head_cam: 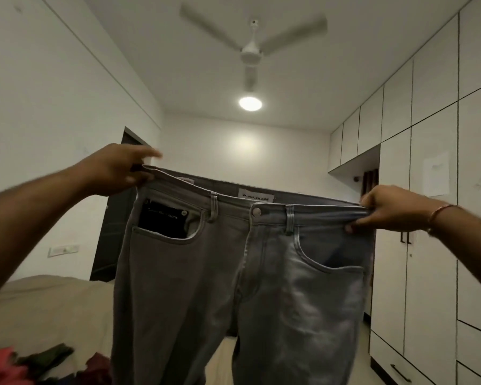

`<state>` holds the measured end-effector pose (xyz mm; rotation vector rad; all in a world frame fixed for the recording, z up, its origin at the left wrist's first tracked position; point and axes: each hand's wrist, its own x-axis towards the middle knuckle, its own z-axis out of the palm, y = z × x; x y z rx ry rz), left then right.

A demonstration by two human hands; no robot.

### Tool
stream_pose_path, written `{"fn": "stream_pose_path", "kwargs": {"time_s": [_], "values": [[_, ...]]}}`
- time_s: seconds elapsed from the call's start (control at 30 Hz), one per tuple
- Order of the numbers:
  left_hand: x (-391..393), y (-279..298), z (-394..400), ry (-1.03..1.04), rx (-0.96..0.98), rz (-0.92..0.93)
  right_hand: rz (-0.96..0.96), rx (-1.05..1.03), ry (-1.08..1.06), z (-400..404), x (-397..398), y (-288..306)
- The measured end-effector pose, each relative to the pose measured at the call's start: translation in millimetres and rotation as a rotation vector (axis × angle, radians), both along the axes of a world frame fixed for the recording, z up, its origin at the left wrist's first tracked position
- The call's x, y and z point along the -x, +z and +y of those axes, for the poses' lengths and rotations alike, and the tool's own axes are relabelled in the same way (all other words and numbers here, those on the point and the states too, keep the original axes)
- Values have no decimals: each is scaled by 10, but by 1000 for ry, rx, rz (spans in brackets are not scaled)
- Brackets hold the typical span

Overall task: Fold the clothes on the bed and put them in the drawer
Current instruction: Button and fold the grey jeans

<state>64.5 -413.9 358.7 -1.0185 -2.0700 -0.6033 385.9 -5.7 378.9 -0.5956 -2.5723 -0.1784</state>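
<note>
Both hands hold up a pair of grey denim jeans [242, 273] in the air, waistband stretched wide btw. them, front side w/ button and zip facing the camera. The left hand [114, 169] pinches the waistband corner: thumb below, fingers curled on top, the index finger sticks out a bit and is blurred. The right hand [392, 209] grips the other corner, fingers curled over the edge, thumb under it. The legs hang down and go out of view at the bottom, so I cannot tell if they touch the beige bed [47, 309].

Step in hand, as I judge: the jeans are only spread and checked, no fold is made yet. Next move prob. needs to bring the two hands together, so one leg lies on the other, then fold along the length.

More clothes, red, dark green and maroon pieces [39, 362], lie unfolded on the bed at lower left. A low drawer w/ dark handle [400, 370] sits in the white wardrobe [428, 245] at right, closed; so the task is at an early stage.
</note>
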Motion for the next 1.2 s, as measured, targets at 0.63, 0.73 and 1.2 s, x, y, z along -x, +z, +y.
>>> {"fn": "stream_pose_path", "kwargs": {"time_s": [0.63, 0.73, 1.2], "values": [[-1499, 303, 3809, -997, -608, -776, 687, -265, -683, 1095, -2240, 249], [-1941, 282, 4196, -1034, -605, -798, 574, -450, -809, 1016, -2820, 263], [-3223, 133, 5041, -941, -257, -840, 16, -526, -1218, 1068, -4107, 24]]}}
